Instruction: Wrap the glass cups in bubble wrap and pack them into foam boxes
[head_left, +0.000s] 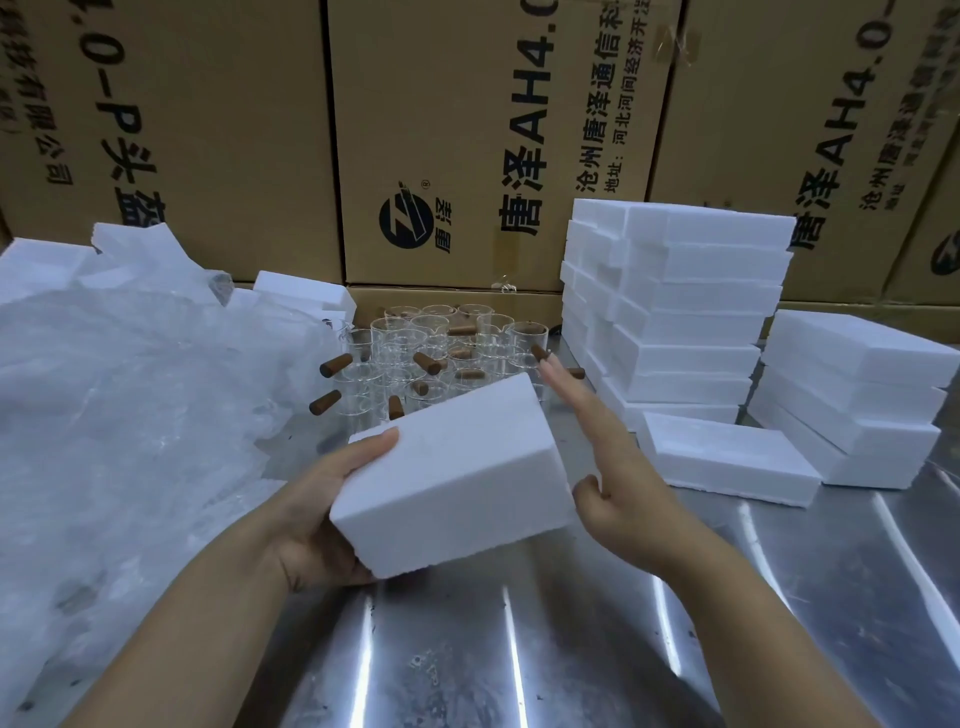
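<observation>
— What has your left hand (317, 514) got?
— My fingers clamp a shut white rectangular foam box (457, 478), tilted above the shiny metal worktop (519, 649); its contents are hidden.
— And your right hand (608, 457)?
— Fingers straight, spread, just beside that box. Clear glass cups (441, 343) stand behind.

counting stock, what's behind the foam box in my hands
A cluster of glass cups with brown handles stands behind the foam box gripped by the left hand; it covers the nearest cups.
</observation>
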